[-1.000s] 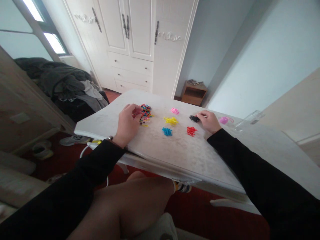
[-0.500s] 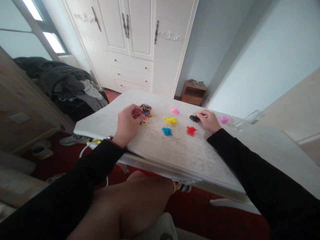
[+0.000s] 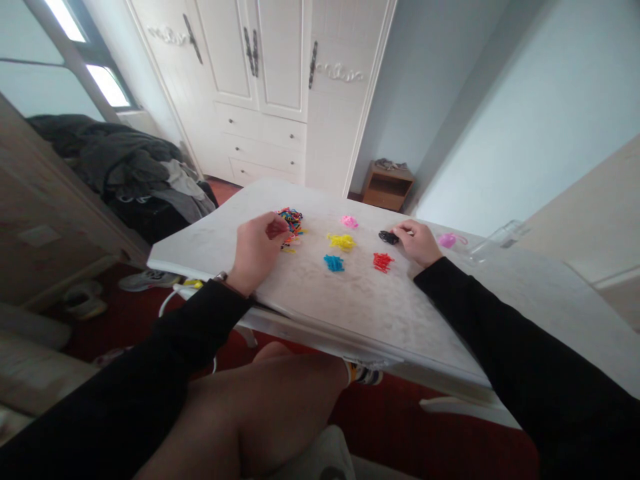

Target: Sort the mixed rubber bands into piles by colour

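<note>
Small coloured loops that look like elastic bands lie in piles on the white table [image 3: 320,300]. My left hand [image 3: 260,250] is at the near-left side of a mixed multicoloured pile [image 3: 292,217], thumb and fingertips pinched together; what is between them is too small to make out. Over on the right, the fingers of my right hand [image 3: 417,242] are closed at the edge of a pile of black elastic bands [image 3: 387,237]. Between the hands are a pink pile [image 3: 349,221], a yellow pile [image 3: 342,241], a blue pile [image 3: 334,263] and a red pile [image 3: 383,262].
Beyond my right hand lie a pinkish-purple item [image 3: 450,240] and a clear plastic container [image 3: 495,241] on its side. A white wardrobe [image 3: 260,120] stands behind the table. Dark clothes [image 3: 125,160] are heaped at the left, and my bare leg is beneath the table's front edge.
My left hand has shifted very slightly at the mixed pile, its fingers drawing a little closer together. My right hand stays at the black pile.
</note>
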Tool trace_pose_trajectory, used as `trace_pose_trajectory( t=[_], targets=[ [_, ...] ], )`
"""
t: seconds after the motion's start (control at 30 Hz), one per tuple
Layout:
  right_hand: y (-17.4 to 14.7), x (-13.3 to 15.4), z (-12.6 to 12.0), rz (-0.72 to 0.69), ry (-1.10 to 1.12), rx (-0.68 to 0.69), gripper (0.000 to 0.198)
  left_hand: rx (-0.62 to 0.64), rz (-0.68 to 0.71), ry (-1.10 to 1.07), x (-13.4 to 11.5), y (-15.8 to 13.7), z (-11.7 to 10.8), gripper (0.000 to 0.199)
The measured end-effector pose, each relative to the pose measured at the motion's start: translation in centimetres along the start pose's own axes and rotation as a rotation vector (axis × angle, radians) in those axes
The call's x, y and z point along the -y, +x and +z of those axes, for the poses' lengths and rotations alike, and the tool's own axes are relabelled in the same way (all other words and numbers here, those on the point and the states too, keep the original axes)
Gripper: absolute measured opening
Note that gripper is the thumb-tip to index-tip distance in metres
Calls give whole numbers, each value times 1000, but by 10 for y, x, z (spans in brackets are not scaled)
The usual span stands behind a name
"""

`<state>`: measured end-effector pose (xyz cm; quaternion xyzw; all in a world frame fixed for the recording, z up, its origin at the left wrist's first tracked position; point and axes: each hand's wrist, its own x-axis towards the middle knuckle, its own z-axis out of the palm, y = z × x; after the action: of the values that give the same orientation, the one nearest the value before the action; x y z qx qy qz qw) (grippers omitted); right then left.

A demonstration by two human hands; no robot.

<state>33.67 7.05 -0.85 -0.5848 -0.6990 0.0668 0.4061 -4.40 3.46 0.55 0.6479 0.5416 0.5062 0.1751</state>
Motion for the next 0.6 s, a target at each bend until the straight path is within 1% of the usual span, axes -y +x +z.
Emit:
trace_pose_trajectory(
  t=[0.13,0.23,0.33,0.43,0.5,0.6],
  targets=[
    [0,0,0,2,-5,5,23,57,30,66,-5,-1,-1,5],
    [0,0,0,0,-8,3,23,115,58,72,-5,-2,0,3],
    [0,0,0,0,-2,-1,23,176,123,99,0,-2,2,2],
    [0,0,0,9,4,-2,21,223,208,192,4,-1,3,5],
    [0,0,0,13,5,-4,21,226,237,244,5,-1,3,6],
    [0,0,0,4,3,0,21,210,233,289,6,-1,3,6]
  ],
)
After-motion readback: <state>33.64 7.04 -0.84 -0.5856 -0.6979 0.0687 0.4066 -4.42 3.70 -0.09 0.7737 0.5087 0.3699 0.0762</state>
